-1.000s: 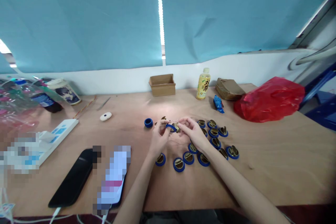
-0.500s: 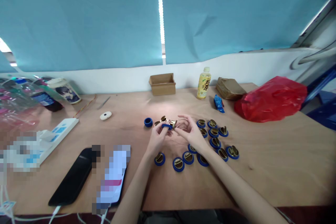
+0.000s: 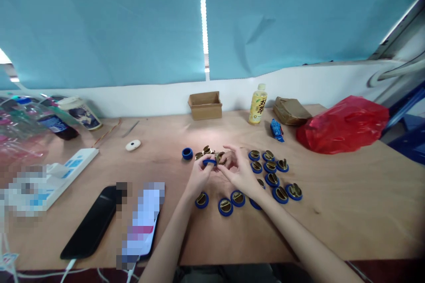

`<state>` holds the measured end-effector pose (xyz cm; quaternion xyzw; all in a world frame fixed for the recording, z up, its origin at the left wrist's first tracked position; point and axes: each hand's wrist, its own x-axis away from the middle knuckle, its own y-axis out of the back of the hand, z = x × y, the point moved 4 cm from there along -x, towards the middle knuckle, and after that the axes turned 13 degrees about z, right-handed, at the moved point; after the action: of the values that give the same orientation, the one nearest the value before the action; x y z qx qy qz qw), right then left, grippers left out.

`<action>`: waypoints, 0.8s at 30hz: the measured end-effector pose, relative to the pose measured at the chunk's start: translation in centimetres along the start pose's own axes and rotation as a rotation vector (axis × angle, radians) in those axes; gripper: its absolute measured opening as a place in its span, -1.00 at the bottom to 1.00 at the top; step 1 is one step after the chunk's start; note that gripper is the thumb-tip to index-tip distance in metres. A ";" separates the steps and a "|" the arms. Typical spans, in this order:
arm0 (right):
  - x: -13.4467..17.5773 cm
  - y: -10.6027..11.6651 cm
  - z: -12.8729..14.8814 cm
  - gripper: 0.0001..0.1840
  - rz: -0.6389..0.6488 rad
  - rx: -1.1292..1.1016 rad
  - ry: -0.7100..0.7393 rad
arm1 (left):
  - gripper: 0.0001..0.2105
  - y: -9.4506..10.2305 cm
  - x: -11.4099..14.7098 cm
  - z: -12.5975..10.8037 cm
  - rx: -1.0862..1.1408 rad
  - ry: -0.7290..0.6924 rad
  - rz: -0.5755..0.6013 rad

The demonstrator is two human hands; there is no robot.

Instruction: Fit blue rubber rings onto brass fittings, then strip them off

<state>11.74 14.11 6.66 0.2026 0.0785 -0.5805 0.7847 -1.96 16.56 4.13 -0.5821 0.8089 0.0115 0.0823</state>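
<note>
My left hand [image 3: 199,177] pinches a blue ring [image 3: 209,162] between thumb and fingers. Close beside it, my right hand [image 3: 239,171] grips a round gold metal clip [image 3: 219,158] by its edge; the two pieces are right up against each other, and I cannot tell if they are joined. Behind the fingers lie a few loose gold clips [image 3: 206,149], partly covered. A stack of blue rings [image 3: 187,154] stands just left of them. Several blue rings with gold clips in them, such as one finished-looking piece [image 3: 226,207], are spread around and under my right forearm.
At the back stand a small cardboard box [image 3: 206,107], a yellow drink bottle [image 3: 257,105], a blue wrapper [image 3: 276,130], a brown packet [image 3: 291,111] and a red plastic bag [image 3: 343,128]. On the left are phones [image 3: 91,223], a power strip [image 3: 75,168], a white disc [image 3: 133,145] and bottles [image 3: 58,126].
The gold clip has turned so more of its round face shows, and my right fingers have curled further around it. Both hands stay in nearly the same place.
</note>
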 end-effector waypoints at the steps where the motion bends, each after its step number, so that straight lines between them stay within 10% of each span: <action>1: 0.0 0.0 0.1 -0.47 0.002 0.029 0.002 | -0.74 0.0 0.0 -0.1 -0.013 -0.007 0.007; 14: 0.3 0.0 0.5 -0.69 -0.004 0.190 0.070 | -0.73 0.2 -0.3 0.1 -0.049 -0.039 0.012; 24: -0.1 1.9 0.5 -0.83 -0.069 0.274 -0.052 | -0.70 2.2 -0.4 0.0 -0.032 -0.045 -0.228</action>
<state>13.39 14.45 7.61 0.2903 -0.0149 -0.6172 0.7311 -3.93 17.61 4.00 -0.6713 0.7350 0.0282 0.0920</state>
